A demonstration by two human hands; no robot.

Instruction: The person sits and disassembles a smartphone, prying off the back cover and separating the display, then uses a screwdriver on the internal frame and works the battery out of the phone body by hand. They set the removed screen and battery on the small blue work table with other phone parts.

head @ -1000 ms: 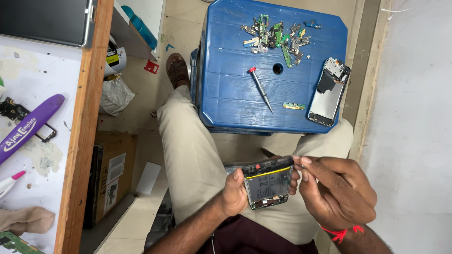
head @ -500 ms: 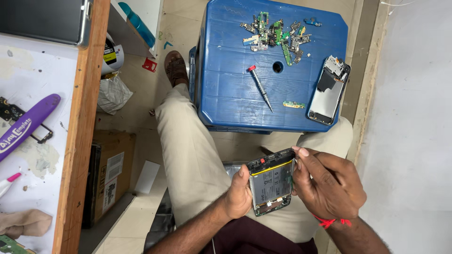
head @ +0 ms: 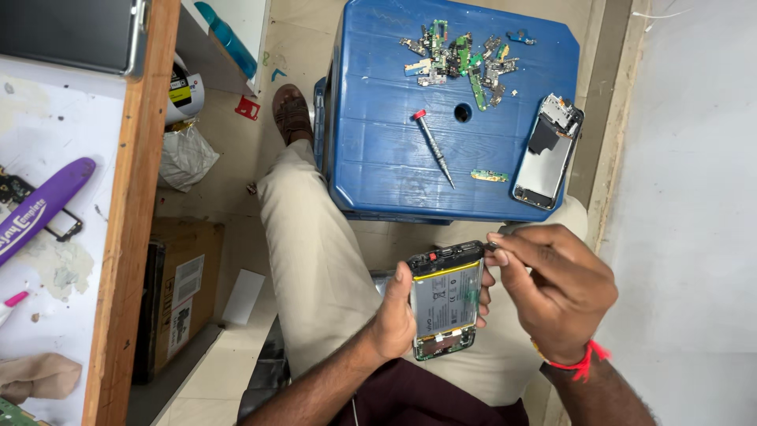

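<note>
My left hand (head: 398, 315) grips an opened phone (head: 445, 298) by its left edge, above my lap; its grey battery and green circuit board face up. My right hand (head: 556, 288) is at the phone's top right corner, with thumb and forefinger pinched on a small dark tool or part too small to identify. On the blue plastic stool (head: 378, 150) ahead lie a red-capped screwdriver (head: 433, 147), a heap of small green circuit boards (head: 461, 59), one loose small board (head: 490, 176) and a second opened phone frame (head: 547, 154).
A wooden-edged workbench (head: 130, 237) runs along the left, carrying a purple tube (head: 43, 207) and a laptop (head: 71, 31). Below it are a cardboard box (head: 185, 292), a plastic bag (head: 185, 154) and a tape roll (head: 185, 91). A white wall (head: 694, 197) lies to the right.
The phone has turned from lying sideways to standing upright in my left hand. My right hand has shifted from the phone's right side up to its top right corner.
</note>
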